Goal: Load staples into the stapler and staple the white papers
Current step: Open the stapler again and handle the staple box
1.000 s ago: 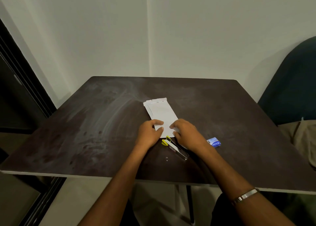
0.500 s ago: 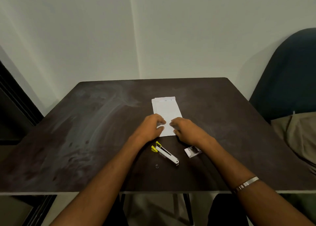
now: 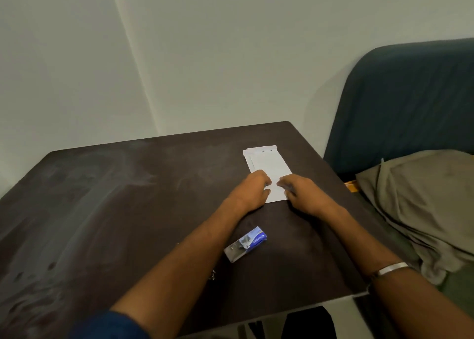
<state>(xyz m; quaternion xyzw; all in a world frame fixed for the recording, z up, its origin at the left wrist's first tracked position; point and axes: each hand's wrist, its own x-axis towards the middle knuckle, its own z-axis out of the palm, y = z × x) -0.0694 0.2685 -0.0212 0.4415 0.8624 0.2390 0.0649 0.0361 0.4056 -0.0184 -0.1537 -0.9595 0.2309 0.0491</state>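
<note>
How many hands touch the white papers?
2. The left hand rests on the near left corner of the papers; the right hand rests on the near right corner.

A dark, smudged table stood in a corner of pale walls, beside a blue sofa draped with olive cloth.

Both forearms are bare from elbow to wrist. A plain silver metal bangle circles the right forearm, well back from the right hand. At the left elbow, far back from the left hand, the edge of a dark blue sleeve shows. No rings are discernible on the fingers.
</note>
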